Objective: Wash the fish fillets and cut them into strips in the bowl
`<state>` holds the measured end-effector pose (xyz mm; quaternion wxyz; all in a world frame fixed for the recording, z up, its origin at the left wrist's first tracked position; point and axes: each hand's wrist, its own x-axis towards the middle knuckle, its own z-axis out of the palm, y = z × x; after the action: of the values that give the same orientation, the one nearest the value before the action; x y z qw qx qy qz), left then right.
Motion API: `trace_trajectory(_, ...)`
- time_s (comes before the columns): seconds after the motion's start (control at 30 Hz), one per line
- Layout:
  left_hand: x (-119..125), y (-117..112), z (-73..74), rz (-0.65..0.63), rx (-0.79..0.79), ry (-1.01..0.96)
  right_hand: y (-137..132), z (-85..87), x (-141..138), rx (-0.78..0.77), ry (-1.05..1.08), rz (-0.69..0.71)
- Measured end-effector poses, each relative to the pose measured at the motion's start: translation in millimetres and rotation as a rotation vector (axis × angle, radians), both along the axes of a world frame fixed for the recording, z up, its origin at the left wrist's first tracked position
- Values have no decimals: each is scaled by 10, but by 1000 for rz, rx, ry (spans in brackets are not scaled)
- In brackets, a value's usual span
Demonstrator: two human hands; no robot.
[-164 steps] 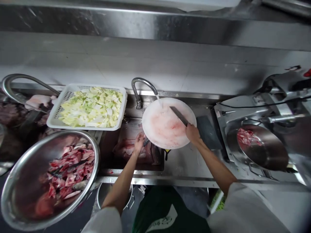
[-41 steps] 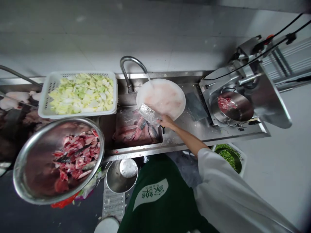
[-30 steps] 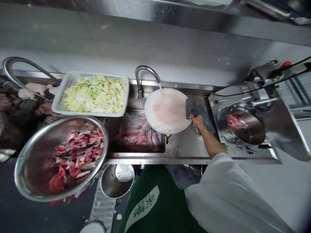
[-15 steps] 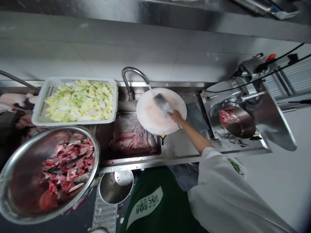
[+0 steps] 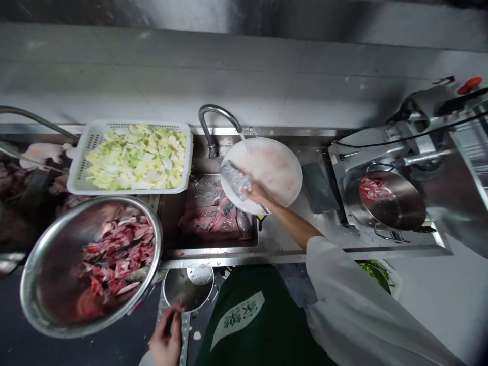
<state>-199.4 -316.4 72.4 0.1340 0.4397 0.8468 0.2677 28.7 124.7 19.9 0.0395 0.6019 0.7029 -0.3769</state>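
My right hand (image 5: 258,195) is closed around the handle of a cleaver (image 5: 235,178). Its broad wet blade lies over the left part of a thick round white cutting board (image 5: 284,168), and water splashes off it. A stream from the curved tap (image 5: 219,109) falls onto the board, whose surface has a pinkish film. Low in the view, my left hand (image 5: 168,335) is loosely curled, with a gap between thumb and fingers and nothing visible in it. It hovers near a steel pot (image 5: 188,290) below the counter.
Fish pieces (image 5: 213,218) lie in the sink, left of the board. A large steel bowl (image 5: 49,269) holds chopped red meat with bones. Behind it is a white basket (image 5: 80,173) of cut cabbage. On the right stand a slicing machine (image 5: 415,132) and a steel pan (image 5: 409,203) with meat.
The cleaver has moved left and toward me across the board, from near its middle to its left edge. My left hand has come into view at the bottom. The view has shifted slightly.
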Motion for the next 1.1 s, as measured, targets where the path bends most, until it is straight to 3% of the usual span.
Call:
trace_trajectory(0.07,-147,674,-22,79,243,-163,-83,71,-56,35,11,95)
trace_trajectory(0.13,-275,1603,-54,34,415,-290,-140,182,112,101,-14,154)
trace_trajectory(0.2,-335,2631,-106,-6,490,-445,-197,310,446,186,-94,147)
trace_trajectory(0.27,-274,3613,-174,35,456,-664,-261,419,850,267,-218,107)
trace_trajectory(0.37,93,4820,-255,14,259,-983,-370,491,1390,270,-375,-8)
trace_trajectory(0.43,462,5422,-263,67,145,-1204,-441,469,1634,242,-438,-99)
trace_trajectory(0.5,827,5881,-238,101,96,-1381,-497,404,1769,231,-460,-171)
trace_trajectory(0.6,1197,6341,-195,124,131,-1494,-526,261,1799,270,-449,-211)
trace_trajectory(0.67,1286,6517,-203,143,199,-1533,-507,157,1740,321,-440,-190)
trace_trajectory(0.87,1029,6629,-342,68,376,-1540,-305,-42,1425,333,-428,-132)
trace_trajectory(0.97,916,6550,-381,183,433,-1652,114,7,1079,395,-306,-163)
trace_trajectory(1.03,937,6473,-394,255,461,-1707,576,101,694,390,-76,-160)
trace_trajectory(1.1,1030,6392,-410,259,449,-1677,1081,227,233,276,146,-186)
